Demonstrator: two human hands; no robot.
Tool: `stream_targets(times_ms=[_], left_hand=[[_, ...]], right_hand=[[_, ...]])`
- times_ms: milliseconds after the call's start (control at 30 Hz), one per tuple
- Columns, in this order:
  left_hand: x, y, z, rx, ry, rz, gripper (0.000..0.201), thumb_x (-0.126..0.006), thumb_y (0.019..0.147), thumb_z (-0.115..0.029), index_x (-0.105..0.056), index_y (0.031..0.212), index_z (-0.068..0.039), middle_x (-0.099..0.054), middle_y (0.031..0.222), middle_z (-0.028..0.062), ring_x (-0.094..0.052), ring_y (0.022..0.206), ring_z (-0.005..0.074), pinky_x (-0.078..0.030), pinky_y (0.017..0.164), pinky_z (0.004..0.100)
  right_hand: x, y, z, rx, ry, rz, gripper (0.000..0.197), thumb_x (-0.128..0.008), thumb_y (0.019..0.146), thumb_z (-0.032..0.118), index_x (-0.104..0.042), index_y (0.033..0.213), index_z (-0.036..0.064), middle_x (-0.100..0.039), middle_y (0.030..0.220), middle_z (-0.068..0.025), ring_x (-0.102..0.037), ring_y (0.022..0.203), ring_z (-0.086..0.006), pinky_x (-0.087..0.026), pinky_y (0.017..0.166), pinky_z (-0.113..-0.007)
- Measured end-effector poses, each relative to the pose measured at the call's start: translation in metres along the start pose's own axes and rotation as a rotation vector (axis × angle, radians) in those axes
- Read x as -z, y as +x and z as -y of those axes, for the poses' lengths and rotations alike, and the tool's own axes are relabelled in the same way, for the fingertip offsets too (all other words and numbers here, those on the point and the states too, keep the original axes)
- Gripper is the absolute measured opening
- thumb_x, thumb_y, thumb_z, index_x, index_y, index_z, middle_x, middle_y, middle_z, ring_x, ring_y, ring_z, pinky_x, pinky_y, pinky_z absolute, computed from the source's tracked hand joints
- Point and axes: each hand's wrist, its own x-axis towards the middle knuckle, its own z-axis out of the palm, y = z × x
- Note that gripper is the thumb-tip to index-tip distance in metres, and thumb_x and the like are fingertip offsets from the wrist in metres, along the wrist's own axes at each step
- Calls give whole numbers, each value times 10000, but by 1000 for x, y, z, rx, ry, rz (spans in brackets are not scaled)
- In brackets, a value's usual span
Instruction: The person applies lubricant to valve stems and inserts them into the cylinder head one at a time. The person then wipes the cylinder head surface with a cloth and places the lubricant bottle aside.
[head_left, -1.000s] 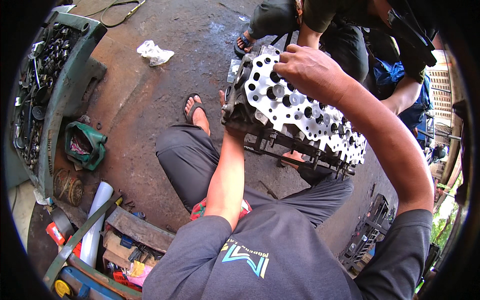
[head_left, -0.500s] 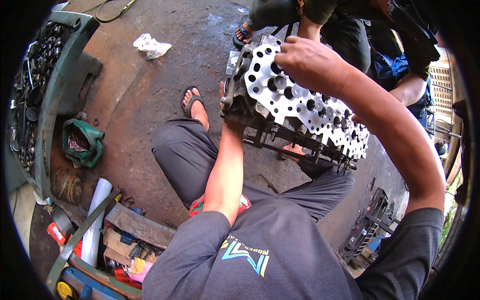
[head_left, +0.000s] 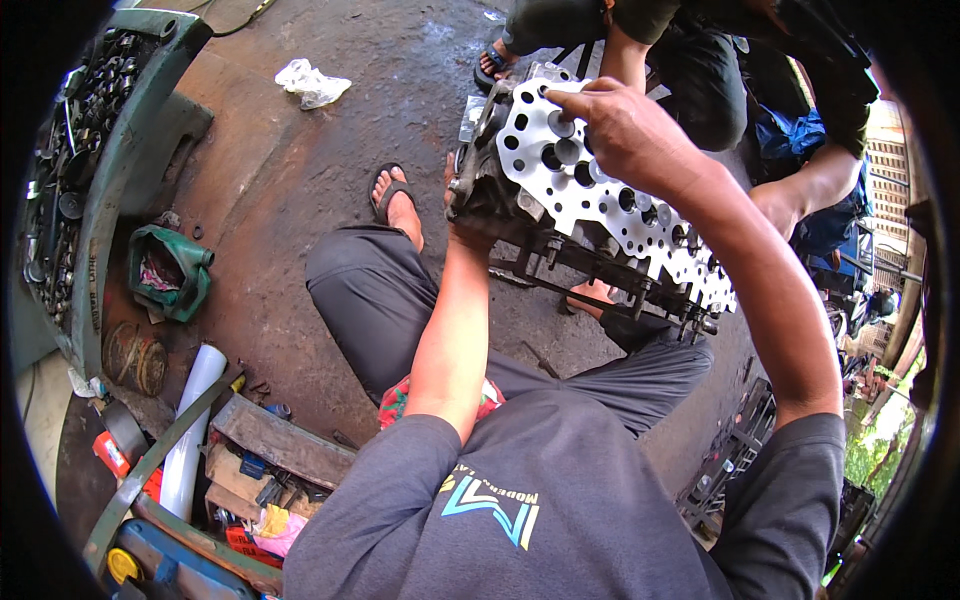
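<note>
A cylinder head (head_left: pixel 548 181) with a bright, flat, hole-filled face leans between my knees, its dark side toward me. My left hand (head_left: pixel 468 234) is closed around its lower left end; most of those fingers are hidden behind the casting. Over the upper edge of the face is my right hand (head_left: pixel 625 130), its index finger stretched toward a hole near the top left corner. The other fingers of that hand are bent and partly hidden, and I see nothing held in it. Round valve discs (head_left: pixel 567 151) sit in the face.
Opposite me squats another person, one hand (head_left: pixel 775 208) near the far side of the head. At left stand a green metal tray (head_left: pixel 95 255) of engine parts and a cut green container (head_left: pixel 170 272). A wooden box (head_left: pixel 275 440) and white tube (head_left: pixel 192 430) lie lower left; a plastic bag (head_left: pixel 312 84) lies on the floor.
My right hand has turned and shifted slightly right; its index finger now extends toward the top left holes, where it was curled before. My left hand keeps its hold.
</note>
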Motion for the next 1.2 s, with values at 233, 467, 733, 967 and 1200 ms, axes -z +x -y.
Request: stream_targets(times_ms=[233,467,733,967,1200], left_hand=[[-3,7,-7,44,-289,-1,709,-487,1026,-503,-375,1599,-100,-439,1620,106,-412,1485,257,-237,1259,480],[-7,12,-12,74,-437,-3,718,-528,1009,-481,-379,1594,-92,-444,1612,109,-416,1481,264,-247,1256,470],[-10,12,-13,94,-513,-12,731,-576,990,-457,-384,1588,-82,-450,1602,113,-420,1476,273,-258,1253,458],[-10,14,-13,92,-556,-16,745,-617,973,-435,-389,1583,-74,-455,1594,117,-424,1472,281,-268,1251,448],[3,16,-12,80,-577,-17,760,-659,957,-414,-393,1578,-65,-460,1586,120,-429,1468,289,-278,1248,437]], right_hand=[[13,-27,-21,-139,-10,147,369,-770,849,50,-731,1215,80,-734,1070,-146,-700,1061,-322,-565,913,-447],[3,-19,-26,-57,-124,96,184,-787,843,62,-763,1025,50,-746,955,-145,-737,936,-333,-595,829,-425],[4,-18,-21,74,-148,86,163,-751,927,147,-749,986,-5,-746,887,-198,-756,863,-329,-608,788,-410],[-5,-21,-23,2,-86,24,225,-775,874,128,-735,1083,54,-723,958,-198,-723,948,-338,-576,817,-442],[-8,-38,-17,-157,4,16,436,-670,919,23,-671,1347,103,-693,1191,-222,-679,1078,-372,-533,980,-434]])
